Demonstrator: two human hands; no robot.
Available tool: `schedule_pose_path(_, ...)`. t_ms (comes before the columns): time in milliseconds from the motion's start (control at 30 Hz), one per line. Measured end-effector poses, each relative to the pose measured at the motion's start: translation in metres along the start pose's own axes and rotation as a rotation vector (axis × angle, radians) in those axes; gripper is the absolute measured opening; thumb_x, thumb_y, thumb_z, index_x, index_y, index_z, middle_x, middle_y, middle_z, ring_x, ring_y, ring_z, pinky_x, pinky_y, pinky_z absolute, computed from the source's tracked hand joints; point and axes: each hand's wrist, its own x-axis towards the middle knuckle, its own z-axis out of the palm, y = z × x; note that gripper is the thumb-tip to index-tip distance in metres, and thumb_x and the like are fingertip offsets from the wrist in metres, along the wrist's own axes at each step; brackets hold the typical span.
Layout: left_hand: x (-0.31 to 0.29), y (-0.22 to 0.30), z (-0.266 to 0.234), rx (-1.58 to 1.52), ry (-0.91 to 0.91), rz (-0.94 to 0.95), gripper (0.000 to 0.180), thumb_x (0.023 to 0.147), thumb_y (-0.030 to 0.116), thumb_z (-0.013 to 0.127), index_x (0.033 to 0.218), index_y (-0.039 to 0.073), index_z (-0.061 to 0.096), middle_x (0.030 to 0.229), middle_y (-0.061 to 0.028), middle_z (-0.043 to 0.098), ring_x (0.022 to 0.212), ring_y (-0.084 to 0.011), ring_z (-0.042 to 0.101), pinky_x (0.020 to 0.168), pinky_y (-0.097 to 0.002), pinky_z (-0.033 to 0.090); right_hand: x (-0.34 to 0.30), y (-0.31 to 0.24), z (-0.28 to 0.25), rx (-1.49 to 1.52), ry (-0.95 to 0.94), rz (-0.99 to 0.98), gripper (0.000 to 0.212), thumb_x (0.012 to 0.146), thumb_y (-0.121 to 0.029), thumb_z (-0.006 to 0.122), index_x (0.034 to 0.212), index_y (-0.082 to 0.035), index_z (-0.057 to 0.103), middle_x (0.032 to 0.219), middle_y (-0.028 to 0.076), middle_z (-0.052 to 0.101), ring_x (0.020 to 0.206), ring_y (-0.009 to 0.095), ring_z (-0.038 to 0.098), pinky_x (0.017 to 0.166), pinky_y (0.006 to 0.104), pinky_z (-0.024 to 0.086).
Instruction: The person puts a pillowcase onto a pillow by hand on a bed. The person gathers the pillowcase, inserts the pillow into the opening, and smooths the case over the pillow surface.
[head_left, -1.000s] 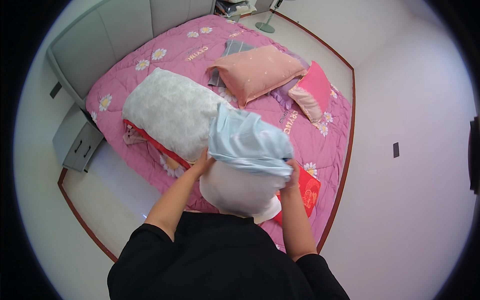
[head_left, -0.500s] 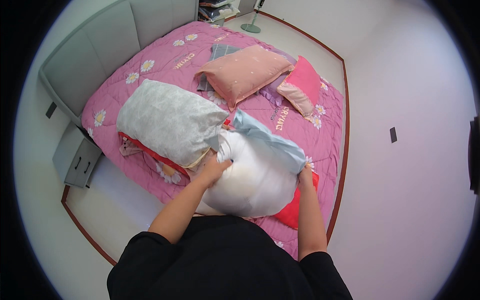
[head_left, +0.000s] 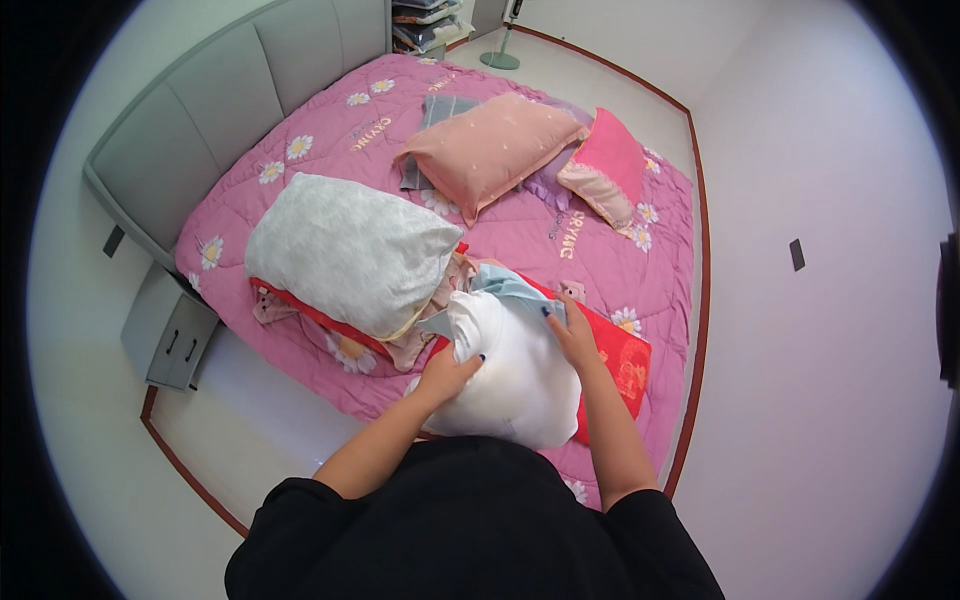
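Note:
A plump white pillow [head_left: 520, 390] stands against my body at the near edge of the bed. My left hand [head_left: 450, 378] grips its left side, thumb on top, by the bunched white fabric. At the pillow's far end lies a crumpled light blue pillowcase [head_left: 510, 287], seemingly partly around it. My right hand [head_left: 572, 335] is closed on the blue edge at the pillow's right corner, some fingers hidden. Beneath and to the right is a red cloth item [head_left: 622, 365] with a printed pattern. Left of the pillow, a pale grey patterned pillow [head_left: 350, 250] rests on other folded bedding.
The bed has a pink daisy quilt [head_left: 330, 140] and a grey headboard [head_left: 210, 110]. Farther back lie a peach pillow [head_left: 495, 150] and a pink-and-cream pillow [head_left: 607, 160]. A nightstand [head_left: 170, 335] stands at left, a green-based stand [head_left: 500, 60] beyond the bed.
My right hand has moved left and inward with the blue cloth, which is now bunched. The white pillow looks narrower, and more of the red item shows on the right.

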Motion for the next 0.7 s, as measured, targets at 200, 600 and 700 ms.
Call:
schedule_pose_path(200, -0.013, 0.036, 0.007, 0.136, -0.114, 0.009, 0.054, 0.073, 0.038, 0.061, 0.109, -0.001, 0.052, 0.112, -0.0250, 0.051, 0.099, -0.0369, 0.053, 0.083, -0.0394, 0.042, 0.034, -0.014, 0.009, -0.413, 0.008, -0.189, 0.041, 0.070, -0.013, 0.060, 0.110, -0.008, 0.053, 0.097, 0.019, 0.059, 0.090, 0.034, 0.056, 0.078, 0.0398, 0.043)
schedule_pose_path(600, -0.010, 0.035, 0.023, -0.289, 0.026, 0.351, 0.064, 0.077, 0.017, 0.058, 0.133, 0.003, 0.029, 0.136, -0.0238, 0.027, 0.126, -0.0359, 0.029, 0.102, -0.0349, 0.026, 0.056, -0.054, 0.036, -0.359, 0.110, -0.162, 0.017, 0.074, -0.017, 0.058, 0.077, -0.001, 0.061, 0.075, 0.016, 0.055, 0.072, 0.034, 0.054, 0.066, 0.0411, 0.042)
schedule_pose_path(700, -0.004, 0.035, 0.027, -0.044, -0.119, 0.461, 0.058, 0.079, 0.010, 0.053, 0.131, -0.002, 0.030, 0.137, -0.0255, 0.024, 0.128, -0.0344, 0.026, 0.103, -0.0354, 0.022, 0.052, -0.058, 0.045, -0.296, 0.141, -0.188, 0.015, 0.073, -0.016, 0.059, 0.076, -0.001, 0.063, 0.072, 0.015, 0.053, 0.070, 0.033, 0.052, 0.064, 0.0410, 0.041)
